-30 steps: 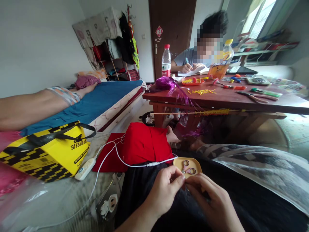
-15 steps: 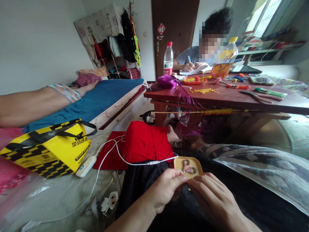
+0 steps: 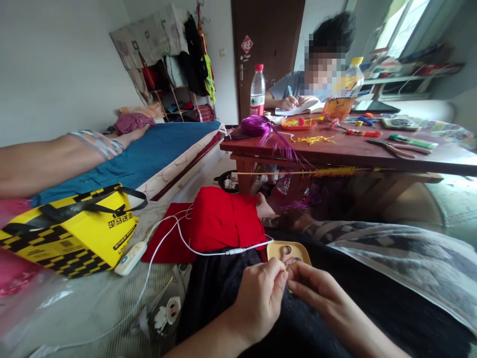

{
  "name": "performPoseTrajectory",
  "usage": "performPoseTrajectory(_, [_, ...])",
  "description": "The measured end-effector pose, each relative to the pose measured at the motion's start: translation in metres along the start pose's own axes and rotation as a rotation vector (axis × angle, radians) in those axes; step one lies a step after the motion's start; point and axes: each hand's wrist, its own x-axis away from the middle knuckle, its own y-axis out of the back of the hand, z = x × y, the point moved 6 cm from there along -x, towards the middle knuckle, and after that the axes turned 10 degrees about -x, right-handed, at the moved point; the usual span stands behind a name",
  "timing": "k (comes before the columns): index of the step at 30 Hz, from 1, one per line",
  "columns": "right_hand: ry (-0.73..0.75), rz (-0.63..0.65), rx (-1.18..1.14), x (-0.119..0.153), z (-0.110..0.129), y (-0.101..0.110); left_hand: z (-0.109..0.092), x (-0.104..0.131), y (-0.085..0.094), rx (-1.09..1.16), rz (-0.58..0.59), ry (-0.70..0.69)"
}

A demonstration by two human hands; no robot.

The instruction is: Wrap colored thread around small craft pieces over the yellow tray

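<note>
My left hand (image 3: 261, 293) and my right hand (image 3: 311, 283) meet above my lap, fingertips pinched close together. Whatever lies between them is too small to make out. Just beyond my fingers sits a small yellow tray (image 3: 275, 250) with a pair of scissors (image 3: 286, 250) in it, its ring handles partly covered by my fingers. Black cloth (image 3: 212, 298) spreads under both wrists, and red cloth (image 3: 227, 219) lies farther off to the left.
A wooden table (image 3: 335, 154) ahead holds purple strands (image 3: 257, 127), yellow pieces (image 3: 315, 140), pliers (image 3: 395, 148) and bottles. A person (image 3: 288, 89) writes there. At left are a yellow bag (image 3: 100, 233), a white cable (image 3: 151, 268) and a person lying on a bed (image 3: 175, 144).
My left hand has rolled and its fingers have curled in more. My right hand has turned, its fingertips now meeting the left ones. The view has shifted slightly.
</note>
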Motion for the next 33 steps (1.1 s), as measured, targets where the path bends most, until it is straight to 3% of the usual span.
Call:
performPoseTrajectory(4, [-0.066, -0.046, -0.181, -0.001, -0.006, 0.000, 0.006, 0.001, -0.002, 0.065, -0.005, 0.037])
performPoseTrajectory(11, [0.041, -0.094, -0.019, -0.003, -0.008, -0.001, 0.011, 0.000, 0.000, 0.162, -0.033, 0.106])
performPoseTrajectory(23, [0.068, -0.087, -0.030, 0.002, -0.014, 0.000, 0.012, -0.009, -0.004, 0.121, -0.068, 0.114])
performPoseTrajectory(29, [0.092, -0.071, -0.053, 0.001, -0.011, 0.000, 0.018, -0.010, -0.006, 0.367, 0.101, 0.197])
performPoseTrajectory(33, [0.128, -0.100, 0.017, 0.002, -0.010, 0.001, 0.019, -0.005, -0.007, 0.378, 0.175, 0.218])
